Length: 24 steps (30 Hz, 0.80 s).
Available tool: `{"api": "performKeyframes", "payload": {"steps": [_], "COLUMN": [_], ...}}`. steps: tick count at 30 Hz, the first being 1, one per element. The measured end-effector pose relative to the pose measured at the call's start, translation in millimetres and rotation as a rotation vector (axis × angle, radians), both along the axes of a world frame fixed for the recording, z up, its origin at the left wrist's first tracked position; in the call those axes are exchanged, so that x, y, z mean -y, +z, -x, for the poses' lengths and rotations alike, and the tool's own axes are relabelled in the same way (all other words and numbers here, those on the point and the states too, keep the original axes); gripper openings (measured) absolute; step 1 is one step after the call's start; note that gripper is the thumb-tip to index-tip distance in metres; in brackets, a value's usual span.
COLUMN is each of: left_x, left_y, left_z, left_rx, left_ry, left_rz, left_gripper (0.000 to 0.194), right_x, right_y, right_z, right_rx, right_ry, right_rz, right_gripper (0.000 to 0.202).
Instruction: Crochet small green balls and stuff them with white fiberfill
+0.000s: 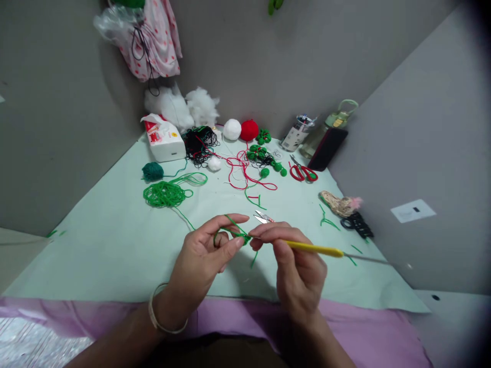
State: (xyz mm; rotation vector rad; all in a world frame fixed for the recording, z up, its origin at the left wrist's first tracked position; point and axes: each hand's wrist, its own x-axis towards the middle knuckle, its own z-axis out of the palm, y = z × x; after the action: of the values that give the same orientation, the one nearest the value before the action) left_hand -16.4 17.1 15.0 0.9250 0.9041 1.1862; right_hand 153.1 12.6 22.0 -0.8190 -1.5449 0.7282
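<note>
My left hand pinches a small piece of green crochet work between thumb and fingers, with green yarn looped over the index finger. That yarn runs back to a loose green skein on the table. In my right hand is a crochet hook with a yellow handle, its tip at the green piece. Its other metal end points to the right. Just behind my hands lie small snips, partly covered by my right fingers.
Red-handled scissors, finished green pieces, red yarn, a white ball and a tissue pack stand toward the back. A phone leans on a bottle. Walls close off the table's back and right.
</note>
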Motion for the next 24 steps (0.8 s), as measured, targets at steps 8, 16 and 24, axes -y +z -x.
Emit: {"api": "performKeyframes", "payload": {"steps": [8, 16, 24], "left_x": [7.6, -2.9, 2.4], "left_y": [-3.7, 10.6, 3.3], "left_z": [-7.4, 1.9, -2.2], "left_rx": [-0.123, 0.352, 0.205], "left_ry": [0.185, -0.075, -0.092], "left_rz": [-0.168, 0.238, 0.097], "left_gripper": [0.030, 0.038, 0.034], "right_x": [3.7, 1.4, -5.8], "right_y": [-9.2, -5.4, -5.8], "right_z": [0.1, 3.2, 10.0], "right_rx": [0.502, -0.014, -0.257], "right_ry": [-0.150, -0.115, 0.051], "right_rz": [-0.385, -0.050, 0.150], "right_gripper": [0.030, 0.028, 0.022]}}
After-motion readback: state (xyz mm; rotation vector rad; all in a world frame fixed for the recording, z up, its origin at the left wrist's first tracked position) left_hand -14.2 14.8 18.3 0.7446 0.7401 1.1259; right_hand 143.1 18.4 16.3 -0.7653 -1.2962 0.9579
